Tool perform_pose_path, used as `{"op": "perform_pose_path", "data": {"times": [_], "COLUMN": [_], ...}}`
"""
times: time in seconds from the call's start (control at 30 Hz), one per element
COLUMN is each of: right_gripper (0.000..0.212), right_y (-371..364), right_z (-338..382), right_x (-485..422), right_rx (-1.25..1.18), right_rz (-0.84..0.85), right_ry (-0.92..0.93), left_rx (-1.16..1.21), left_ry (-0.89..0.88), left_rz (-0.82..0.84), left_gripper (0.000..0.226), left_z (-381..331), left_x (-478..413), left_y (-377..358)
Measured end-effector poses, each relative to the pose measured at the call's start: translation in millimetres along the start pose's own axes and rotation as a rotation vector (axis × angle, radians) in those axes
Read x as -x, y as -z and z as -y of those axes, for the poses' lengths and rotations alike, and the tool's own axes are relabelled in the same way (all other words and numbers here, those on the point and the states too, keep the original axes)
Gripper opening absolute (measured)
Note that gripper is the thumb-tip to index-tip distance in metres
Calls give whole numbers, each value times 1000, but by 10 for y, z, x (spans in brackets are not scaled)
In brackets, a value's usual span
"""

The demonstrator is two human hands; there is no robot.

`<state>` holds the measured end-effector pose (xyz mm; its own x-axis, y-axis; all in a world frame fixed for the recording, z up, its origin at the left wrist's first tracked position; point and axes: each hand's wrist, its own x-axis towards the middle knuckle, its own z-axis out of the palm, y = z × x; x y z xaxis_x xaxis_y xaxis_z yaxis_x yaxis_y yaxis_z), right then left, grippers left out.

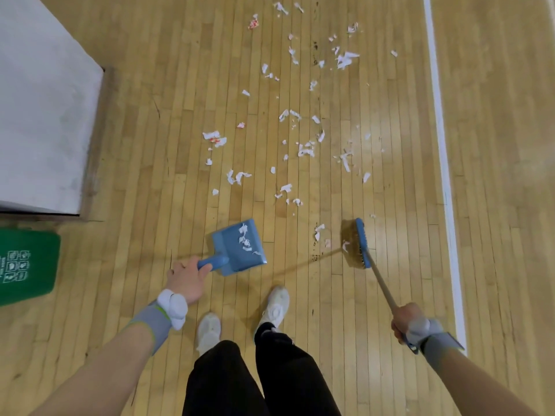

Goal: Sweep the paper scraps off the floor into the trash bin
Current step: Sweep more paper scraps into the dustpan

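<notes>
Head view, looking down. The left hand (pixel 187 276) is wrapped around the handle of a blue dustpan (pixel 238 247), which already carries a few scraps and has its handle pointing back toward the person. The right hand (pixel 405 324) is clenched around the stick of a broom (pixel 359 244). The long axis of the broom's head runs away from the person, with the bristles facing left toward the dustpan. A small cluster of nearest scraps (pixel 319 231) lies between the bristles and the dustpan, so a leftward stroke would likely carry it in. Most paper scraps (pixel 306 150) remain scattered on the wooden floor (pixel 150 145) farther ahead, beyond both tools. The green trash bin (pixel 27 265) stands at the far left, nearer the dustpan hand, well apart from the scraps.
</notes>
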<state>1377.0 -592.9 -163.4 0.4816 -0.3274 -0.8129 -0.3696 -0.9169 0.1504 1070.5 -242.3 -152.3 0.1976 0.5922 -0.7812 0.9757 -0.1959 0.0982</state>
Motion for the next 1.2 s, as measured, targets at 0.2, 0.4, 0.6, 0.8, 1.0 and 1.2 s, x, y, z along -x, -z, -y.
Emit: {"op": "perform_pose_path", "data": {"times": [0.2, 0.4, 0.6, 0.8, 1.0, 1.2], "right_gripper": [27, 25, 28, 23, 26, 24], "right_y": [-416, -1111, -1755, -1722, -1051, -656], "right_z": [150, 275, 367, 369, 303, 825], "right_x": [177, 671, 1154, 1369, 1040, 730], "right_rx": [66, 271, 382, 370, 296, 390], "right_rz": [-63, -7, 122, 184, 220, 5], "right_ry": [91, 231, 304, 364, 464, 524], "left_rx": [-79, -72, -49, -52, -43, -42], "left_ry": [72, 73, 85, 94, 104, 101], "left_rz": [54, 40, 31, 14, 23, 11], "left_gripper": [45, 47, 47, 48, 55, 55], "left_z": [-177, -160, -237, -254, -253, -158], "left_x": [-130, -149, -156, -148, -225, -296], "left_y": [51, 126, 173, 169, 125, 74]}}
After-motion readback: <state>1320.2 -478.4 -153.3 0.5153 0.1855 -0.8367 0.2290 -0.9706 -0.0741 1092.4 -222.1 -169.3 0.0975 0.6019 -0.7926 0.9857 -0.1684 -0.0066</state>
